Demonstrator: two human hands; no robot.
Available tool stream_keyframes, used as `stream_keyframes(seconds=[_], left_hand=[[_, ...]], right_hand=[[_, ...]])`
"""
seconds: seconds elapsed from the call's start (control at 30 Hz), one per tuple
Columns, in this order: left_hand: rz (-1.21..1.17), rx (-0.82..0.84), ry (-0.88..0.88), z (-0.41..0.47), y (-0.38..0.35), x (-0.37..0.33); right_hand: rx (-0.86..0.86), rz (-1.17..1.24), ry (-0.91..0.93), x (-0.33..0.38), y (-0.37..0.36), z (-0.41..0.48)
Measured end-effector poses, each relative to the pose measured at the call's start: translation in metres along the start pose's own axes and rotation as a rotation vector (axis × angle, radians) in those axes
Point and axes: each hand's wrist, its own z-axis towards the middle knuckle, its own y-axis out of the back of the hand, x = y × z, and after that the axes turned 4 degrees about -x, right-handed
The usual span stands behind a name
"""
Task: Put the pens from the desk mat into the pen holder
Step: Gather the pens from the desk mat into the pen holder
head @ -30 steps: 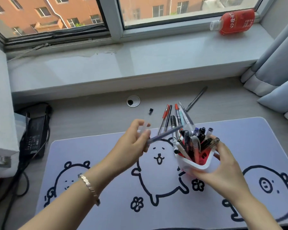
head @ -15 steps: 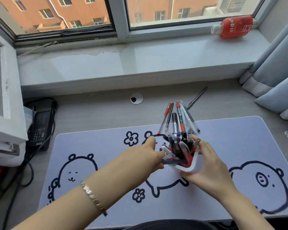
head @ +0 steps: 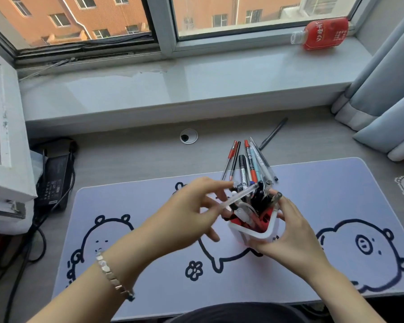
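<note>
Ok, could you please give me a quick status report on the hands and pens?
Left hand pinching clear pen. Right hand gripping pen holder. Holder crowded; more pens on mat behind.

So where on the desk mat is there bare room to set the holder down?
The desk mat is bare right of the right hand and left of the left hand. It is crowded behind the pen holder, where loose pens lie.

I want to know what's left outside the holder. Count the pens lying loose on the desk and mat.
8 that I can tell apart: one dark pen alone on the bare desk, and about seven in a bundle across the mat's far edge behind the pen holder. The hands may hide more.
</note>
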Motion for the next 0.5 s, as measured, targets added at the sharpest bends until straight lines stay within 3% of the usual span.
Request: stream_keyframes(seconds=[0.07, 0.17, 0.3, 0.5], left_hand=[[-0.164, -0.147, 0.026, -0.006, 0.008, 0.0], [-0.098, -0.307, -0.009, -0.015, 0.02, -0.001], [0.146, -0.324, -0.057, -0.022, 0.025, -0.008], [0.272, -0.334, -0.1, -0.02, 0.011, -0.015]], right_hand=[[0.001, 0.015, -0.014, 0.0, 0.001, 0.0], [0.002, 0.016, -0.032, -0.001, 0.003, 0.0], [0.012, -0.007, -0.028, 0.001, 0.004, 0.003], [0.009, -0.016, 0.028, 0.009, 0.003, 0.002]])
